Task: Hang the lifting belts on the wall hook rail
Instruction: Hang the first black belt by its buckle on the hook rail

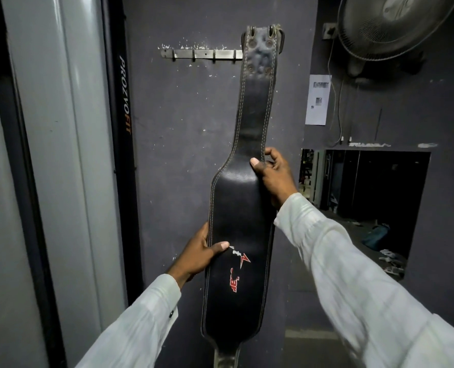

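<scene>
A black leather lifting belt (249,128) with pale stitching and a red logo stands upright against the dark wall. Its buckle end reaches above the right end of the metal hook rail (202,54) and covers that end. Whether the buckle rests on a hook I cannot tell. My left hand (199,254) grips the belt's left edge at the wide padded part, thumb across the front. My right hand (271,172) holds the right edge higher up, where the belt narrows. The rail's other hooks, left of the belt, are bare.
A grey machine column with a black upright (123,107) stands to the left. A wall fan (390,25) hangs at the upper right, with a paper notice (317,99) and cables below it. A dark wall opening (364,197) lies to the right.
</scene>
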